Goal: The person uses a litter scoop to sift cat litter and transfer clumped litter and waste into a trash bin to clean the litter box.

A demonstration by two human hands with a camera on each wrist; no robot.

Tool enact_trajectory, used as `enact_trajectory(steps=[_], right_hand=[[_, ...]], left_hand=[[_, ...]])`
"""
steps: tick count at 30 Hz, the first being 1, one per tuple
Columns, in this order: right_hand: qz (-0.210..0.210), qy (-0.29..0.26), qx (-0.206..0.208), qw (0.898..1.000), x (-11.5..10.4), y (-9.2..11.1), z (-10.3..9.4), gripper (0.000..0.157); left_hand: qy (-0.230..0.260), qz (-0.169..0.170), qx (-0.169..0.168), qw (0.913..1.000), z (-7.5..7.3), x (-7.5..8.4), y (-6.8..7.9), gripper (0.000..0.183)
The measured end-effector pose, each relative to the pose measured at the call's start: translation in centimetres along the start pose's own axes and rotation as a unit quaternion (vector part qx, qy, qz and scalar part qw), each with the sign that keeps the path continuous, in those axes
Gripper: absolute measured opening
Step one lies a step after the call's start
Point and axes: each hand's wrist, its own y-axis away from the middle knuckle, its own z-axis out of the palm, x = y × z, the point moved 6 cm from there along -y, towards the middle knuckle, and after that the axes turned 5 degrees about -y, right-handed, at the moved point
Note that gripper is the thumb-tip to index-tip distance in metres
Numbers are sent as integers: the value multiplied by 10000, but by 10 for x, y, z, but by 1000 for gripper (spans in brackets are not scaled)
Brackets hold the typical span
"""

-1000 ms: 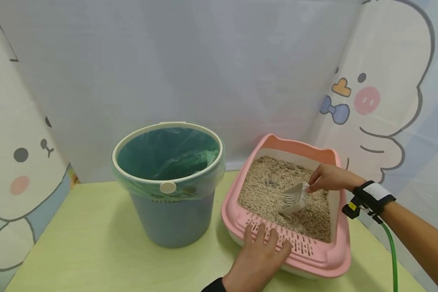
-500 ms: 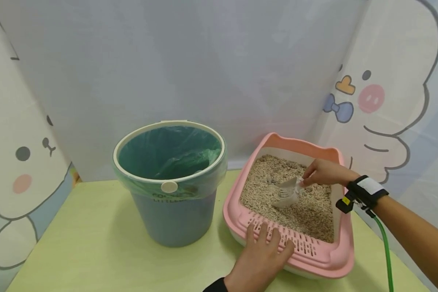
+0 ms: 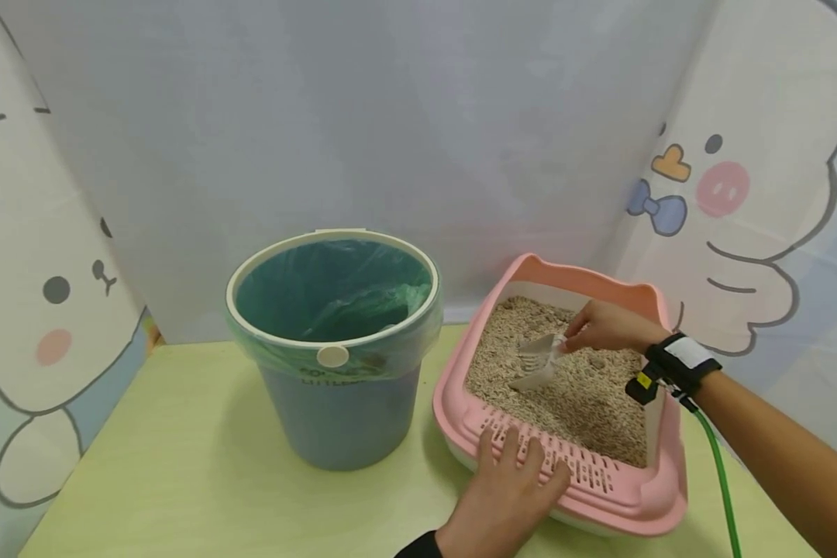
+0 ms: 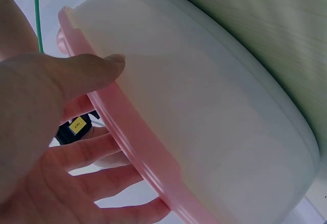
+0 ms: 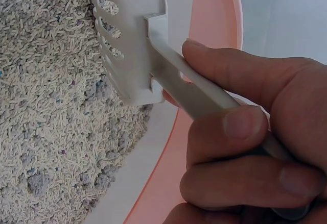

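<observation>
The pink-rimmed litter box [image 3: 659, 504] holds pale, grainy litter [image 3: 586, 411]. My right hand [image 3: 610, 325] grips the handle of a white slotted litter scoop [image 3: 545, 370]; fingers and thumb wrap the handle in the right wrist view. The scoop's head [image 5: 130, 35] is tilted on its side and low at the litter's surface. My left hand [image 3: 502, 500] holds the box's near edge: its fingers lie over the perforated pink front, and the thumb [image 4: 97, 71] presses the outside just below the rim in the left wrist view.
Left of the box stands a blue-grey bin [image 3: 342, 418] lined with a green bag [image 3: 335, 294]. Both rest on a yellow-green table [image 3: 174, 465]. A cartoon-printed cloth [image 3: 321, 116] closes off the back and sides. A green cable [image 3: 721, 473] hangs from my right wrist.
My right hand has drawn the scoop leftward through the litter, away from the box's right side. The left hand keeps its place on the near edge. The head view has shifted slightly.
</observation>
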Motion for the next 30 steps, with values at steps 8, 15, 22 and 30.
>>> enact_trajectory(steps=[8,15,22,30], right_hand=[[155,-336,124,9992,-2,-11,1,42],[330,-625,97,9975,-2,-18,5,38],[272,-830,269,9958,3,-23,9,32],[264,-911,640,9934,14,-11,12,55]], left_hand=[[4,34,-72,10000,0,2,-4,44],[42,63,-140,9999,0,2,-4,42],[-4,52,-100,9999,1,2,-3,43],[107,65,-176,9998,2,0,-1,42]])
